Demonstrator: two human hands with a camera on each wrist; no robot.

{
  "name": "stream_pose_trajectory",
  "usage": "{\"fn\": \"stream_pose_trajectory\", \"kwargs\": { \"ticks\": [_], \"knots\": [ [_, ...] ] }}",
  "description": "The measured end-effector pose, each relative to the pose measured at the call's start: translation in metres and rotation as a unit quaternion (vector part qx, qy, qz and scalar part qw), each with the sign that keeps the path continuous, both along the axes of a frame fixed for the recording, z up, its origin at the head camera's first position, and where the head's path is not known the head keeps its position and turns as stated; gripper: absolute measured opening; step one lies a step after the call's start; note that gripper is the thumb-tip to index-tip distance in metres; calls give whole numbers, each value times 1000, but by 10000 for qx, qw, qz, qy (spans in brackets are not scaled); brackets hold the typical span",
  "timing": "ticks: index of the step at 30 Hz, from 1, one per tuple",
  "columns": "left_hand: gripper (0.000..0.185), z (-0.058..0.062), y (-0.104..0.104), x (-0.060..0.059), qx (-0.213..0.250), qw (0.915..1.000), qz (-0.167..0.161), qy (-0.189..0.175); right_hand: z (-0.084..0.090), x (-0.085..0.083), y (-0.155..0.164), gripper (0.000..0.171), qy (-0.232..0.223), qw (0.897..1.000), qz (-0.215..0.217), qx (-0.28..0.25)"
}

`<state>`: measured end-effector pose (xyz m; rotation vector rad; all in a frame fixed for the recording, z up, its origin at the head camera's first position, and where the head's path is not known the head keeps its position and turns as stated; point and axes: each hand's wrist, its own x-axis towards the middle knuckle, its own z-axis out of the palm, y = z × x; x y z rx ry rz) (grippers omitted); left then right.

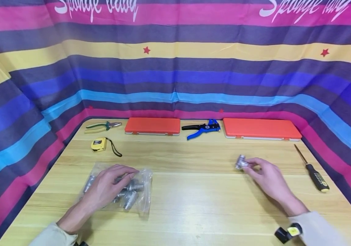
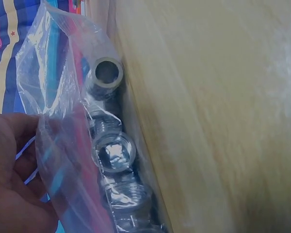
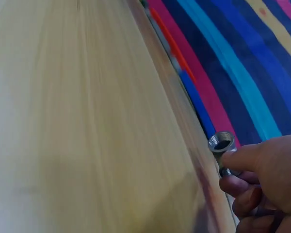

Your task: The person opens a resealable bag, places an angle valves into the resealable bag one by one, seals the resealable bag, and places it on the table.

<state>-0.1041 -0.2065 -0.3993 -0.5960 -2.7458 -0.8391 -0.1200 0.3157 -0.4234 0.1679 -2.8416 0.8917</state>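
Observation:
A clear plastic bag (image 1: 146,191) lies on the left of the table, filled with several silvery metal pipe fittings (image 1: 130,200). My left hand (image 1: 111,182) is over it, thumb and fingers pinching the loose film; in the left wrist view the bag's film (image 2: 58,145) stands up beside the fingers. Round fitting openings (image 2: 114,151) show through the plastic there. To the right, my right hand (image 1: 269,177) pinches one metal pipe fitting (image 1: 241,162) between thumb and fingers, just over the table. Its threaded opening (image 3: 221,141) faces up in the right wrist view.
Along the back lie green-and-yellow pliers (image 1: 108,126), two red-lidded cases (image 1: 152,125) and a blue-and-black wire stripper (image 1: 204,128). A yellow tape measure (image 1: 98,144) sits behind the bag. At the right edge is a screwdriver (image 1: 315,174). A striped curtain (image 1: 175,75) surrounds the table (image 1: 194,205).

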Motion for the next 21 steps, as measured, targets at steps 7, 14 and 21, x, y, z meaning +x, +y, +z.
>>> {"fn": "stream_pose_trajectory", "kwargs": {
  "ticks": [7, 14, 21],
  "knots": [
    [17, -3, 3, 0, 21, 10000, 30, -20, 1, -17, -86, 33, -269, 9925, 927, -748],
    [17, -5, 4, -3, 47, 9999, -9, 102, -11, -13, -163, 30, -296, 9746, 2028, -904],
    [18, -4, 2, -3, 1, 10000, 60, 76, -14, -7, -231, 30, -479, 9574, 2830, -310]
  ]
}}
